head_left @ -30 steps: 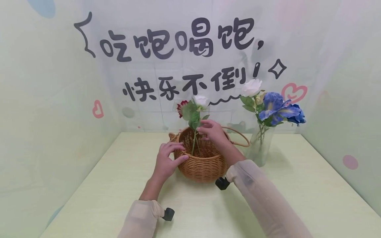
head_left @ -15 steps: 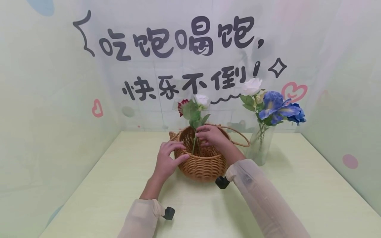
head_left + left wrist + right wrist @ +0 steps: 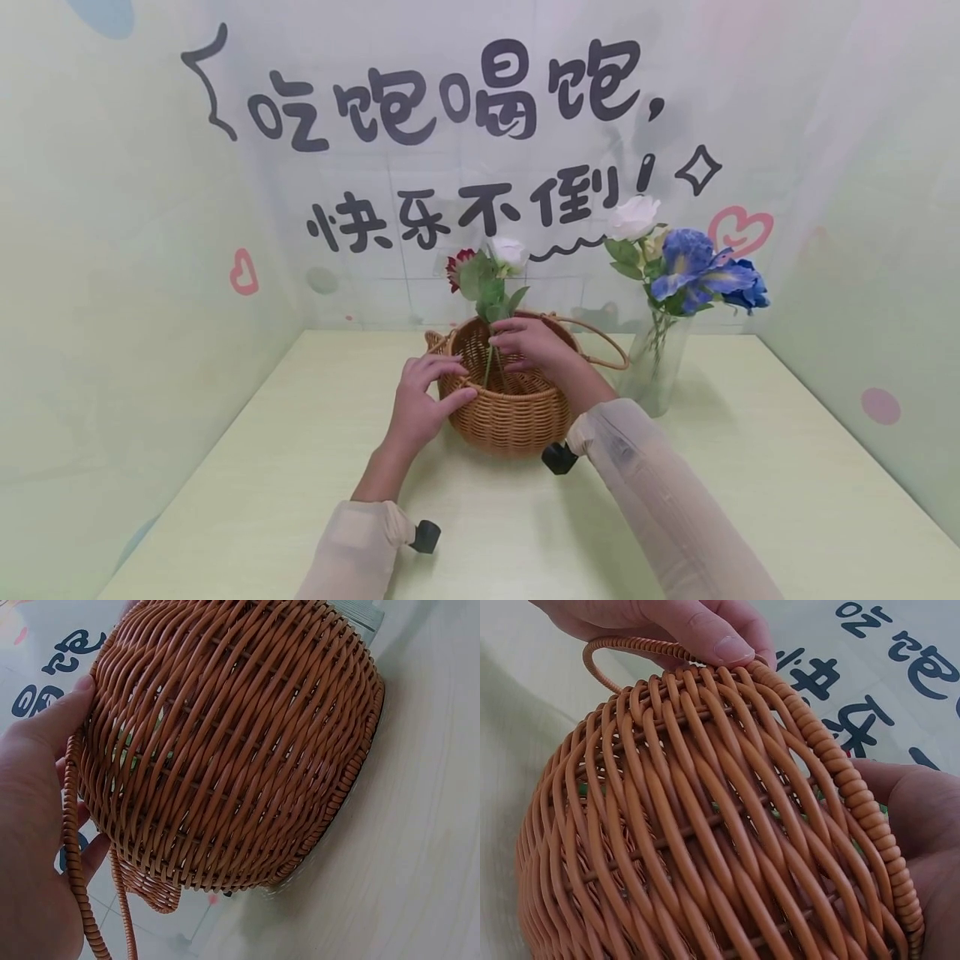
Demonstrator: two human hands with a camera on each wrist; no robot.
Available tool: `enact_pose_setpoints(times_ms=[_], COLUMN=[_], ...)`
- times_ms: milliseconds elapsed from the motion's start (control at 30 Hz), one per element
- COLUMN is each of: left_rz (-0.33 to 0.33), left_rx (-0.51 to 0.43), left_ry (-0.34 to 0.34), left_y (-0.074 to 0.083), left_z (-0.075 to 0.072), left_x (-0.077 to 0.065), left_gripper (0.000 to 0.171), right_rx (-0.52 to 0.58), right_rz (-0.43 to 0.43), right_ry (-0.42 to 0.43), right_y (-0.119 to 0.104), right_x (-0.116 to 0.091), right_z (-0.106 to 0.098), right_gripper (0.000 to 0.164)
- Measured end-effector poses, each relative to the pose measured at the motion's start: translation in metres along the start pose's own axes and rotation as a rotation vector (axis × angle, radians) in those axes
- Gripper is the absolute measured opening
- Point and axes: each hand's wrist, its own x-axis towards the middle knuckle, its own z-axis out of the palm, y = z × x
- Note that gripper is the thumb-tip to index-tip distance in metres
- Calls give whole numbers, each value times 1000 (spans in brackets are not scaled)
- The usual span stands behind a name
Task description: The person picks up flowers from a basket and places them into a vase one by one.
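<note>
A pale back wall [image 3: 442, 37] bears black Chinese lettering [image 3: 487, 190] (a pink outlined heart [image 3: 742, 233] near it) above a light wood-grain tabletop [image 3: 255, 483].

One left hand [image 3: 420, 404] and one right hand [image 3: 538, 346] are seen, with two pale sleeves [image 3: 667, 492]. One wicker basket [image 3: 513, 427] and one glass vase [image 3: 660, 387] are counted. In the basket, one red flower [image 3: 457, 271] and one white flower [image 3: 507, 253] are shown — two; in the vase, at least four — one pale rose [image 3: 634, 218], one yellowish bloom [image 3: 654, 245], one blue iris [image 3: 686, 260], one darker blue flower [image 3: 747, 292].
</note>
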Motion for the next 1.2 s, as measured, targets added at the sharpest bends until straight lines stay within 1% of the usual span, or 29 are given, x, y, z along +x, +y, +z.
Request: enact_pose_setpoints(times_ms=[133,233,567,800,1033,1200], left_rz=[3,5,-10,-20,-20,-14], left_rx=[0,3,-1,-1,-3,0], left_ry=[-3,-1,-4,-10,-9,-10], left_y=[-1,-1,1,1,1,0], left_z=[1,1,1,1,0,1], left_x=[0,0,-1,0,0,0], left_gripper=[27,26,27,27,28,28], right_rx=[-29,-36,-9,-6,-86,-97], right_rz=[-12,-27,-79,-75,-75,-103], right_ry=[-34,-30,85,164,208,217], right_y=[1,2,3,2,0,2], right_x=[-1,-1,0,-2,-3,-1], right_z=[0,-1,-2,-4,-4,-3], right_gripper=[49,50,45,38,37,40])
